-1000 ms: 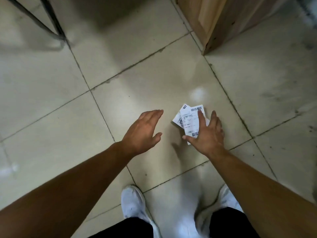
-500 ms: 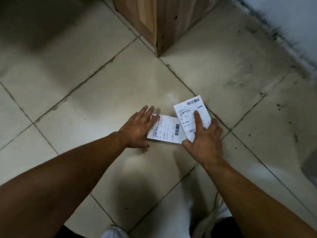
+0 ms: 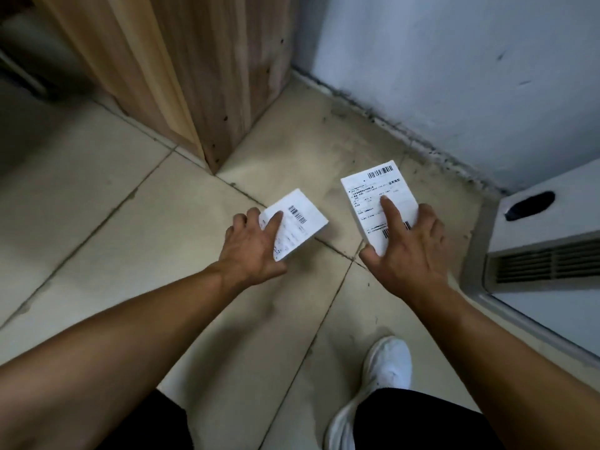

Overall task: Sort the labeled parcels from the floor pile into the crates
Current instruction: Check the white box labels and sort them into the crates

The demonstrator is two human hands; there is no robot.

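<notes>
Two small white parcels with barcode labels are lifted above the tiled floor. My left hand (image 3: 251, 246) grips the smaller parcel (image 3: 297, 219) from its left side, thumb on the label and fingers curled under. My right hand (image 3: 407, 251) holds the taller parcel (image 3: 373, 196) from below, with the index finger lying straight along the label and the other fingers wrapped round its edges. The two parcels are apart, side by side. No crates are in view.
A wooden cabinet corner (image 3: 207, 102) stands ahead on the left. A pale wall (image 3: 454, 76) runs behind on the right, and a white appliance with a vent grille (image 3: 545, 254) sits at the right edge. My white shoe (image 3: 386, 362) is below on the floor tiles (image 3: 97, 196).
Both parcels lay on the floor under my hands half a second ago; now each hand has lifted one. My view has swung right toward the wall and the appliance.
</notes>
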